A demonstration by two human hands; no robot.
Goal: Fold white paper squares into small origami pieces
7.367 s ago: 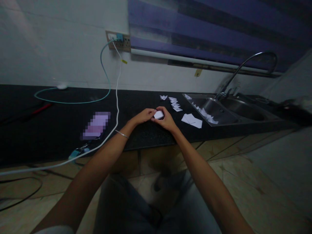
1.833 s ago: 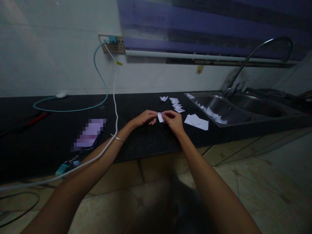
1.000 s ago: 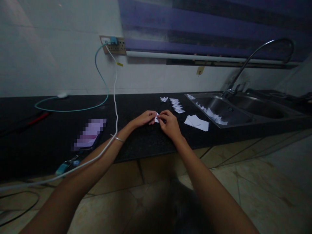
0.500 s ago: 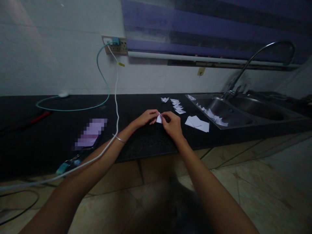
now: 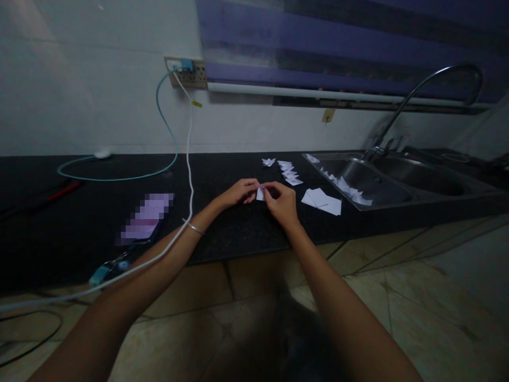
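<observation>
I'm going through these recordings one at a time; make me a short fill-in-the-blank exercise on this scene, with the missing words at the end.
1. The left hand and right hand pinch a small folded paper that is ____ in colour.
2. A metal bracelet circles the person's ____ forearm.
3. In this view, the loose paper sheets lie to the ____ of the right hand.
4. The countertop beneath both hands is ____ in colour.

Missing words: white; left; right; black.
</observation>
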